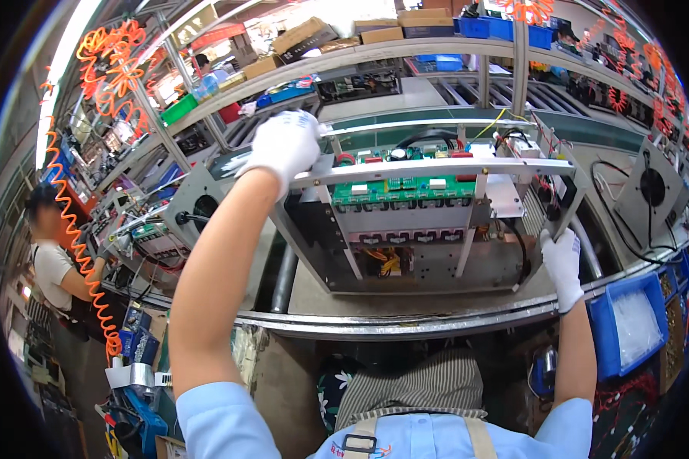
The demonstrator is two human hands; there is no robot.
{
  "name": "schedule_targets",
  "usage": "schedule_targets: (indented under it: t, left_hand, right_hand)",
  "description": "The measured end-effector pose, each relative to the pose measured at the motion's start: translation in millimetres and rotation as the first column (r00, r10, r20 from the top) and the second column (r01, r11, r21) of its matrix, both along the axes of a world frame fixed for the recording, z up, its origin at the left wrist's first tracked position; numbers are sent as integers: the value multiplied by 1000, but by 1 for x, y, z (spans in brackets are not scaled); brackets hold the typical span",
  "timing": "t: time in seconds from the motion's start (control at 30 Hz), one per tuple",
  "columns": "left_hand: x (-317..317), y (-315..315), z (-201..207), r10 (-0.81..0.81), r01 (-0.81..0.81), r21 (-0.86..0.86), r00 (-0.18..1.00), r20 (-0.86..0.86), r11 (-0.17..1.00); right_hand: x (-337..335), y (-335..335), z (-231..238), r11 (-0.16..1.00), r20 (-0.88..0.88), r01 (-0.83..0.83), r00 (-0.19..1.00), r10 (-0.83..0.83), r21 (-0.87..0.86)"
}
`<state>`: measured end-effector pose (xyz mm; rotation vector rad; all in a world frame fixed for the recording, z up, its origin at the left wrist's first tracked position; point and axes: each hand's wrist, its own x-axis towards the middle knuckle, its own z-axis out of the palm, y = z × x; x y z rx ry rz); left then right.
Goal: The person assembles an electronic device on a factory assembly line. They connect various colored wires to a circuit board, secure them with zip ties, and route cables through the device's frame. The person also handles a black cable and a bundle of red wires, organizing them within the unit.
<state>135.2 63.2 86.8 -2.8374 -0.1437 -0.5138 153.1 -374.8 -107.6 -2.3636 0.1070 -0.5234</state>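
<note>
A metal equipment chassis [436,170] with an open frame stands on the roller line in front of me. Inside it sits a green circuit board [406,193] with dark parts and white connectors; yellow wires [385,262] show lower down. My left hand [285,145], in a white glove, is closed around the frame's upper left corner; its fingertips are partly hidden. At the right side my right hand [563,264], gloved as well, grips the frame's lower right upright, its fingers partly behind the metal.
A blue bin [634,325] with clear plastic bags stands at the right. Fan panels with black cables [651,183] stand at both sides of the chassis. Orange coiled hoses [69,222] hang at left. A person [57,264] works farther left. An overhead shelf [344,61] carries cartons.
</note>
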Motion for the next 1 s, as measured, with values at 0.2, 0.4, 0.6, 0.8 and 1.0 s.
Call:
schedule_targets:
  t: [0.2,0.4,0.6,0.8,1.0]
  left_hand:
    - [26,8,-6,223,-228,16,933,-284,974]
    - [30,23,-13,185,-218,-107,949,-257,970]
    - [-2,21,25,-109,-244,-583,857,-503,775]
    - [-12,4,21,-62,-174,-429,874,-482,886]
    - [-35,49,26,-140,123,-752,989,41,648]
  right_hand:
    - [1,15,-9,992,47,-83,996,79,92]
    - [-10,20,2,993,96,-119,989,116,28]
    - [-6,12,0,996,66,-78,995,76,35]
    - [3,4,-10,999,66,-48,997,48,-4]
    - [4,9,-12,999,79,-38,996,38,-4]
